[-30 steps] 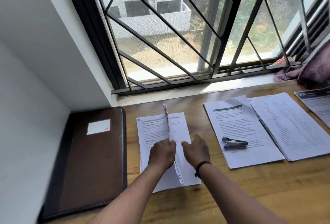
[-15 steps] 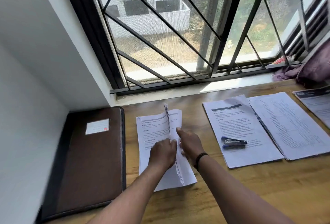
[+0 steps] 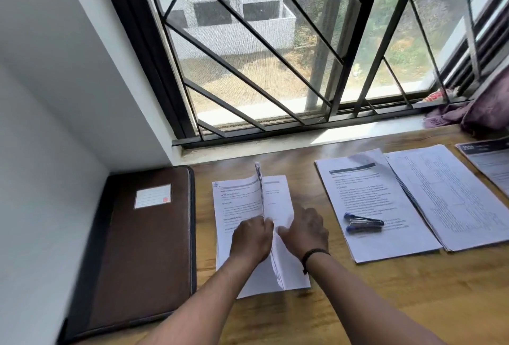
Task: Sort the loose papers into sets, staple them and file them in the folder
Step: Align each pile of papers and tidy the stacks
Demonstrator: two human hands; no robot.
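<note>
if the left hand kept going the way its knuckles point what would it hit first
Probably the upright sheets it grips in the paper stack; past those, seemingly bare desk up to the window ledge. Depth is unclear.

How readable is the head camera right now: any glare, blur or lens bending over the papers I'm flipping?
Head view: daylight through the barred window leaves a pale sheen on the table below the sill; wide-angle bending curves the window frame and the folder; print on the paper stack between the left hand and right hand is too soft to read; the stapler stays distinct.
</note>
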